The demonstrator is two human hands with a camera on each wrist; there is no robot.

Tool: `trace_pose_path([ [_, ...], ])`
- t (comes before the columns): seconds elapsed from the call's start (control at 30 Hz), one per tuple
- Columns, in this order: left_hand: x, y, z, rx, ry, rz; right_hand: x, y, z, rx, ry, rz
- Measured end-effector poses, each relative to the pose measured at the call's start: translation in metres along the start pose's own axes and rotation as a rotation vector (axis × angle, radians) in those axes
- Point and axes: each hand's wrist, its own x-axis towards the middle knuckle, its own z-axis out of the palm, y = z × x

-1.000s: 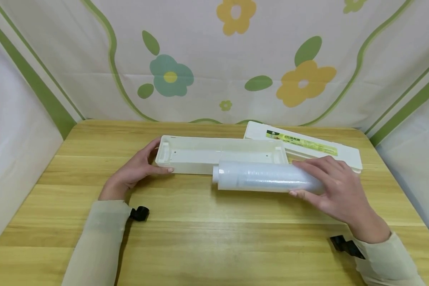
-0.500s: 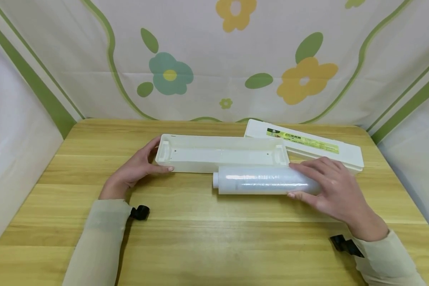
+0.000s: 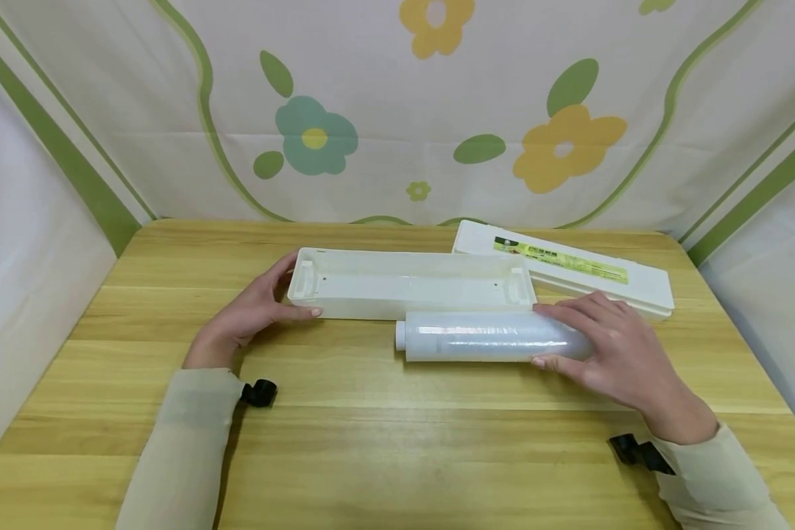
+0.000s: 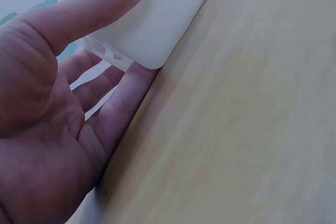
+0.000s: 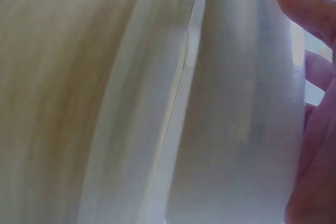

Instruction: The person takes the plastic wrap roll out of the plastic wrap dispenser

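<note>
A roll of cling film lies along the front of a long white open-topped plastic box. Its core sticks out at the left end. My right hand grips the roll's right end, thumb in front and fingers over the far side; that end is hidden. The film roll fills much of the right wrist view. At the box's left end, my left hand holds the corner with the thumb on the front wall and fingers behind. In the left wrist view, the thumb lies against the box wall.
Behind the box, at the back right, a white lid with a yellow-green label lies at a slant on the wooden table. A flowered curtain hangs at the table's back edge. Black wrist mounts sit at both cuffs.
The roll has come down slightly toward me and its front side, with my right hand still gripping it. My left hand and the box have stayed in place.
</note>
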Motion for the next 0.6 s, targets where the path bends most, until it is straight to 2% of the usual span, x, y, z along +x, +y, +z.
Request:
trace_pose_path([
  [0.23, 0.0004, -0.0009, -0.0003, -0.008, -0.015, 0.01, -0.0028, 0.0011, 0.0019, 0.022, -0.091, 0.131],
  [0.6, -0.0001, -0.0008, 0.0, 0.009, -0.013, 0.02, -0.0006, -0.0005, 0.0014, 0.019, -0.147, 0.179],
])
